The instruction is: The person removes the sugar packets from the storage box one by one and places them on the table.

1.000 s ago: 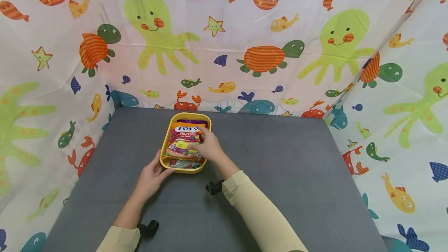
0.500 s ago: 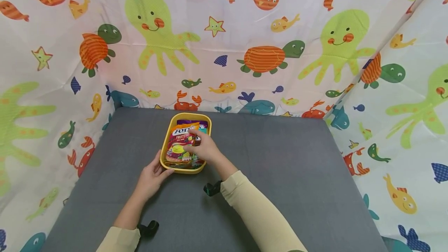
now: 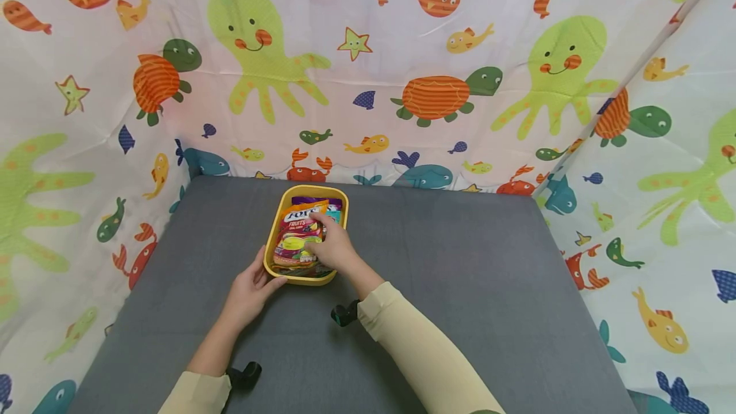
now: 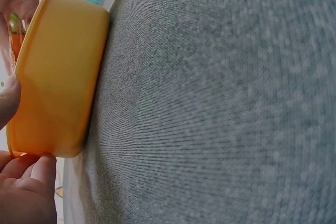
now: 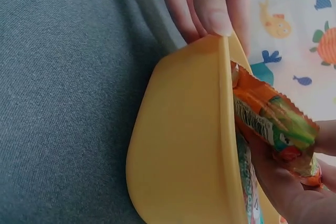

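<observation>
Left hand (image 3: 250, 291) grips yellow tub (image 3: 305, 282) at seven o'clock; right hand (image 3: 335, 249) pinches orange-topped packet (image 3: 295, 235) inside by its three o'clock edge, purple packet (image 3: 310, 199) already in, release not yet done.

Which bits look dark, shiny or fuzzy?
Head view: soft shadow on the gray table beside the right sleeve; left wrist view: the table's weave goes fuzzy toward the right edge; right wrist view: table darkens beside the yellow tub, the orange packet looks shiny.

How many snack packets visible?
At least 2: orange-topped FRUITS packet pinched by the right hand; purple-topped packet beneath, in the yellow plastic tub. More may be hidden.
</observation>
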Available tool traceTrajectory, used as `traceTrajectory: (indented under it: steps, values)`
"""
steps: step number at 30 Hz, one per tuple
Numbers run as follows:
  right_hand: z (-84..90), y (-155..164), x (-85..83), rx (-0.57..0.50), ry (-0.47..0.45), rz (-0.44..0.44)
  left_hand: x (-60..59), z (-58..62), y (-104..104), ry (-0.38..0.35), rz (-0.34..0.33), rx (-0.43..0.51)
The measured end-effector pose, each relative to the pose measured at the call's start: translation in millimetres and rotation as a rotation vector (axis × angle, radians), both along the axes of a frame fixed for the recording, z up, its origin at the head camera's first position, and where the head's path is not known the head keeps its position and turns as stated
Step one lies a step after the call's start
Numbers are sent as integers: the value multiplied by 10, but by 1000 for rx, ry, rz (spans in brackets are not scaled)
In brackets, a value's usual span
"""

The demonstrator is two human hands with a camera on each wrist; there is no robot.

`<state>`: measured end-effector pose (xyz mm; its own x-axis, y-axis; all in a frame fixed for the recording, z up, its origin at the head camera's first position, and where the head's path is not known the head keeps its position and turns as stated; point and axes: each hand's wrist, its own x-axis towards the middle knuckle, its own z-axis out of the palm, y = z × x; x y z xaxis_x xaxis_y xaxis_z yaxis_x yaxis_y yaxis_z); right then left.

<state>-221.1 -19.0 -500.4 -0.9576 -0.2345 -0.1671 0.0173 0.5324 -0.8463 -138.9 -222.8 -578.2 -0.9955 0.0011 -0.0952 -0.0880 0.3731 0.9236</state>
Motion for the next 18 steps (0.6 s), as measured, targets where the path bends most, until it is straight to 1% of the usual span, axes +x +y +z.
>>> traceTrajectory:
  steps: [4, 12, 18]
  values:
    - [6, 45, -30, -27, -16, -37, -13, 4, 7, 6, -1, 2]
    - [72, 180, -96, -125, -24, -28, 10, 22, 12, 19, -3, 43]
    - [93, 325, -189, -262, -60, -36, 22, 4, 17, 29, -3, 56]
